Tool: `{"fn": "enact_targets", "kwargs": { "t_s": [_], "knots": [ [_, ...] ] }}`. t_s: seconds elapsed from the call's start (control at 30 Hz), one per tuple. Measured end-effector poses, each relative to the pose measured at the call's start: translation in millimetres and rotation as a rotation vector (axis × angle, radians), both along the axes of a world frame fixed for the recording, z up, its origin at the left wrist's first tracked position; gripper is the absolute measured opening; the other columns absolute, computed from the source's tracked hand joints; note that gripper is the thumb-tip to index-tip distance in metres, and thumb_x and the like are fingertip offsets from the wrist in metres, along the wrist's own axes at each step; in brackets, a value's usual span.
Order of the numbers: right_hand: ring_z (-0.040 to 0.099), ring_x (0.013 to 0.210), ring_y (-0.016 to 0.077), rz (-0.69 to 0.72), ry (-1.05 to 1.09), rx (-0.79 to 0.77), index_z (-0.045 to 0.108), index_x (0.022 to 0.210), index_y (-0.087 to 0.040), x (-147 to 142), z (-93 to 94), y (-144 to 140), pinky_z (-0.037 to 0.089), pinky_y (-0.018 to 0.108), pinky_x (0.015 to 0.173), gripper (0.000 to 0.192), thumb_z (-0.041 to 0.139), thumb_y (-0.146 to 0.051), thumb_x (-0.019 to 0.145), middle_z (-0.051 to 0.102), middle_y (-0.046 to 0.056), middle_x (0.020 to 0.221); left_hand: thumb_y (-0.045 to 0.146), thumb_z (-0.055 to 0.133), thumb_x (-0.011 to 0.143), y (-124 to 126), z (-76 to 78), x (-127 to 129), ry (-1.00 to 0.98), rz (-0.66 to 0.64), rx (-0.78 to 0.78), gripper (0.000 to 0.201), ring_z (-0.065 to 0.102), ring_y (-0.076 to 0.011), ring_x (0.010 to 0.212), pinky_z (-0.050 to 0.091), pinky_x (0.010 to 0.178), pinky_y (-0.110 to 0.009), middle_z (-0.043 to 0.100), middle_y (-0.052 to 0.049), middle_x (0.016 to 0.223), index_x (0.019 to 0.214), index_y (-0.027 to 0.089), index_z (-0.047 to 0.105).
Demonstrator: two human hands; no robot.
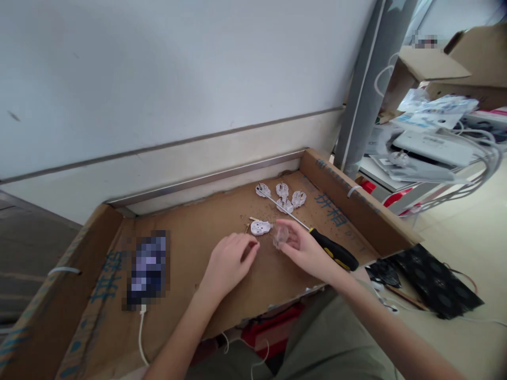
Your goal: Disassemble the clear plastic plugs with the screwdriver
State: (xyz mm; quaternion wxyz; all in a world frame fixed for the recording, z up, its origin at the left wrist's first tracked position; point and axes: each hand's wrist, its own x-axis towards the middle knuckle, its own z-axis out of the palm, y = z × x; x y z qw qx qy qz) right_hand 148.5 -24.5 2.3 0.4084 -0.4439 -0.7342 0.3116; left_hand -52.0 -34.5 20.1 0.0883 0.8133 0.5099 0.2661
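My right hand (307, 252) grips a clear plastic plug cover (280, 236) between thumb and fingers, just above the cardboard. My left hand (232, 264) is curled, thumb and forefinger close together; anything between them is too small or hidden to make out. Beyond both hands lies a white plug body (260, 228) with small holes in its face. Beside it is a thin brass-coloured strip (253, 218). Farther back sit several clear plugs (284, 205) with metal pins pointing up. A long screwdriver (335, 250) with a black and yellow handle lies right of my right hand, its shaft reaching among the plugs.
A cardboard tray (178, 253) with raised sides (348, 195) forms the work surface. On its left lies a blurred-out dark device (148, 269) with a white cable (141, 338). A grey post (362, 89) and a cluttered side table (431, 150) stand right.
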Motion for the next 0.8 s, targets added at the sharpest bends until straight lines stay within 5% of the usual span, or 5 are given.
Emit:
{"fn": "enact_targets", "kwargs": {
  "t_s": [0.13,0.27,0.43,0.53,0.8],
  "knots": [
    [0.058,0.091,0.0139,-0.004,-0.123,-0.026,0.052,0.125,-0.017,1,-10.1,-4,0.052,0.032,0.085,0.051,0.042,-0.006,0.077,0.057,0.009,0.109,0.028,0.048,0.088,-6,-5.3,5,0.228,-0.108,0.004,0.016,0.060,-0.0195,0.081,0.045,0.073,-0.033,0.068,-0.004,0.086,0.091,0.022,0.063],
    [0.047,0.116,0.0217,-0.118,-0.182,0.048,0.051,0.130,-0.016,0,-17.6,-2,0.040,0.043,0.103,0.049,0.039,-0.008,0.082,0.050,0.012,0.121,0.032,0.054,0.086,-17,0.1,-15,0.164,0.018,0.035,0.030,0.061,-0.0211,0.100,0.046,0.088,-0.036,0.068,-0.005,0.109,0.114,0.026,0.059],
    [0.049,0.112,0.0190,-0.264,-0.209,0.253,0.055,0.122,-0.022,14,-5.7,-27,0.041,0.038,0.098,0.037,0.049,-0.016,0.086,0.053,0.008,0.119,0.035,0.062,0.075,-53,7.0,-119,-0.066,0.837,0.253,0.039,0.057,-0.0291,0.112,0.040,0.101,-0.051,0.065,-0.003,0.120,0.114,0.027,0.060],
    [0.052,0.108,0.0157,-0.360,-0.218,0.431,0.056,0.116,-0.022,28,2.2,-53,0.042,0.032,0.094,0.034,0.055,-0.012,0.083,0.055,0.007,0.113,0.028,0.066,0.066,-61,0.5,-172,-0.479,1.188,-0.087,0.043,0.057,-0.0288,0.114,0.043,0.100,-0.049,0.064,-0.002,0.123,0.109,0.026,0.061],
    [0.054,0.105,0.0190,-0.588,-0.276,0.363,0.059,0.105,-0.019,75,-26.3,-98,0.041,0.039,0.097,0.021,0.057,-0.017,0.084,0.057,0.009,0.109,0.025,0.069,0.060,-44,-16.4,-186,-0.661,1.170,-0.194,0.040,0.058,-0.0277,0.114,0.043,0.101,-0.047,0.067,-0.002,0.117,0.100,0.023,0.065]
  ]
}}
